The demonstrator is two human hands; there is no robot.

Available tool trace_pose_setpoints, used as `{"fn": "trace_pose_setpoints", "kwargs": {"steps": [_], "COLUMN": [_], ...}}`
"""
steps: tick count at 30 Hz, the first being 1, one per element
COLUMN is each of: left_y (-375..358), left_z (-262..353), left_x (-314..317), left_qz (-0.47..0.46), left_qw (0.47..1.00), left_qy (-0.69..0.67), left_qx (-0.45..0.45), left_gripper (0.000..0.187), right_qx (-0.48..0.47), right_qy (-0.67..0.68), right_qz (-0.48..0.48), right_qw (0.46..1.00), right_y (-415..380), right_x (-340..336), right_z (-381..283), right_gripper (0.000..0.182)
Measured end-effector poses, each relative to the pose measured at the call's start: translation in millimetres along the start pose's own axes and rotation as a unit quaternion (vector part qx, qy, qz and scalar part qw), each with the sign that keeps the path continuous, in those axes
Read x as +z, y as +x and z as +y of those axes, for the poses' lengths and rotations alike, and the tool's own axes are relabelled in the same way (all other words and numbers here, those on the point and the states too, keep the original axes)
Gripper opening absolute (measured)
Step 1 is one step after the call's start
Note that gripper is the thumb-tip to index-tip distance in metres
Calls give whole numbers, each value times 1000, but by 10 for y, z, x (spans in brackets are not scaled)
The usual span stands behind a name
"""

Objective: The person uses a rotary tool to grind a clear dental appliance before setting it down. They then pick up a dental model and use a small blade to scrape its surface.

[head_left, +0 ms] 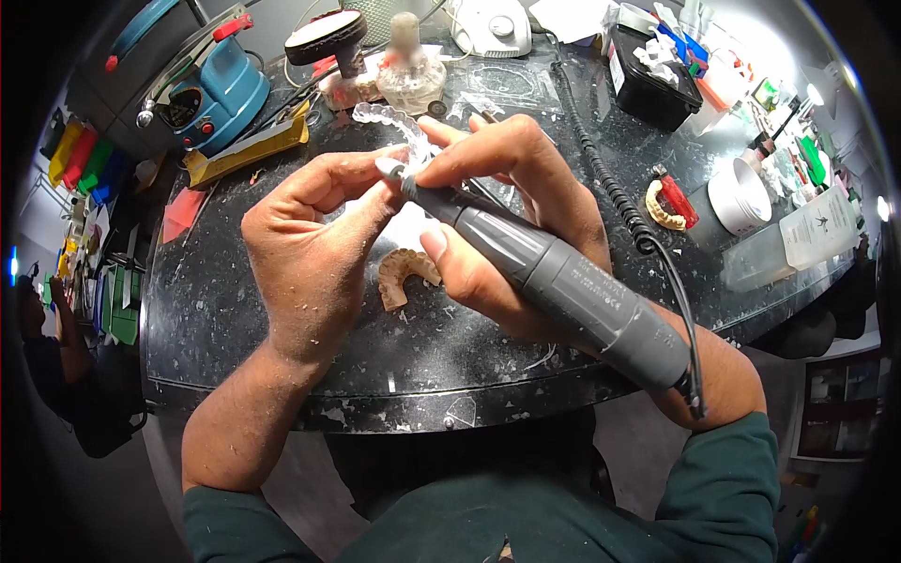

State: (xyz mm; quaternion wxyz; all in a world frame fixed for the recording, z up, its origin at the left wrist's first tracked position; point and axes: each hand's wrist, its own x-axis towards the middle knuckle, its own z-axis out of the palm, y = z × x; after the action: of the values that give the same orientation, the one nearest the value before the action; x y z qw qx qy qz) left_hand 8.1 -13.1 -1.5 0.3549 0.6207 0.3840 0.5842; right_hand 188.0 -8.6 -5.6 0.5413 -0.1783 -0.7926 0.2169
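Note:
My left hand (pixel 314 253) pinches a clear plastic dental aligner (pixel 394 127) between thumb and fingers, holding it up over the dark worktop (pixel 216 310). My right hand (pixel 511 220) grips a grey rotary handpiece (pixel 554 277) like a pen, its tip touching the aligner's edge near my left thumb. A coiled black cord (pixel 610 178) runs from the handpiece's rear across the bench. Below my hands a tan dental arch model (pixel 402 275) lies on the worktop.
A blue machine (pixel 211 89) stands at the back left, a black bin (pixel 652 84) with white pieces at the back right. A second dental model with red (pixel 668 202) lies beside a white cup (pixel 737 192). Another person sits at far left (pixel 47 347).

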Motion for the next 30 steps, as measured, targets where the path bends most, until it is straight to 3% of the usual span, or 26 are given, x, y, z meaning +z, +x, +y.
{"fn": "trace_pose_setpoints", "kwargs": {"steps": [4, 7, 9, 11, 13, 17, 20, 22, 30], "left_y": [-3, 10, 5, 11, 24, 39, 49, 55, 62], "left_z": [20, -6, 19, 15, -21, -3, -35, -21, -45], "left_x": [-7, -8, -1, 7, -14, 7, -14, 7, 6], "left_qz": [-6, -3, -8, -14, -17, -24, -29, -27, -17], "left_qw": [1000, 1000, 1000, 1000, 997, 996, 994, 995, 993], "left_qy": [11, -8, -16, -26, -73, -86, -103, -97, -115], "left_qx": [4, 3, -1, -4, -20, -29, -28, -18, -27], "left_gripper": [16, 15, 16, 17, 20, 22, 22, 22, 26], "right_qx": [19, -6, 38, 29, -58, -17, -60, 3, 51], "right_qy": [-16, -70, 9, -1, -35, -35, -49, -23, 25], "right_qz": [28, -29, 32, 35, 58, 68, 54, 71, 40], "right_qw": [999, 997, 999, 999, 996, 997, 996, 997, 998], "right_y": [-5, 12, 4, 15, 51, 41, 49, 32, 19], "right_x": [-13, -48, -32, -40, -17, -43, -36, -44, -66], "right_z": [-14, -4, 61, 69, 129, 141, 147, 115, 55], "right_gripper": [34, 34, 33, 31, 34, 34, 35, 35, 30]}}
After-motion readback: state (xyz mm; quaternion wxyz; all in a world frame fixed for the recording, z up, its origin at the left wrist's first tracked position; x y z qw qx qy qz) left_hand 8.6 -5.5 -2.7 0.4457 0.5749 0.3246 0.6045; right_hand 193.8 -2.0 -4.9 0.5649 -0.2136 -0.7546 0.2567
